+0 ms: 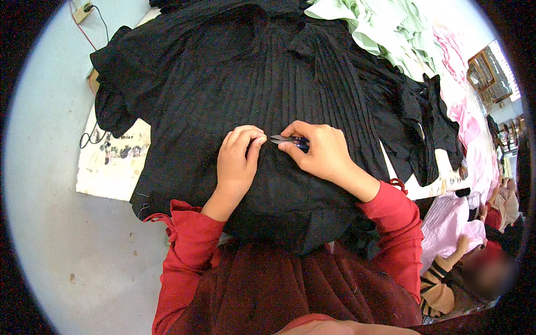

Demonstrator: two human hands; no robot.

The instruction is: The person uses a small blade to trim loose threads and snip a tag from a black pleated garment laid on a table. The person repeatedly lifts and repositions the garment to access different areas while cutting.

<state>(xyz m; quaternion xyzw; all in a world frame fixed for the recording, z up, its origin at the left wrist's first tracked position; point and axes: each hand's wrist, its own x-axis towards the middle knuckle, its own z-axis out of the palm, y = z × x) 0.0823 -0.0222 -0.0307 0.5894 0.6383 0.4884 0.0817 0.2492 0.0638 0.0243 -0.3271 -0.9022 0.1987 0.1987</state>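
Observation:
A black pleated garment (190, 106) lies spread over the table before me, its long pleats running away from me. Over its middle, my right hand (321, 148) grips small thread snips (278, 139) with dark handles, blades pointing left. Just left of the blade tips, my left hand (237, 153) has its thumb and fingertips pinched together. Whatever may be between those fingertips is too small to make out. The snips' tips and my left fingertips are a small gap apart.
On the pale, stained table top (111, 173) at left lies a pair of scissors with black handles (89, 138). Light green cloth (385, 28) is heaped at the far right, with pink cloth (460, 120) beyond it. Another person (441, 290) sits at the lower right beside pink fabric.

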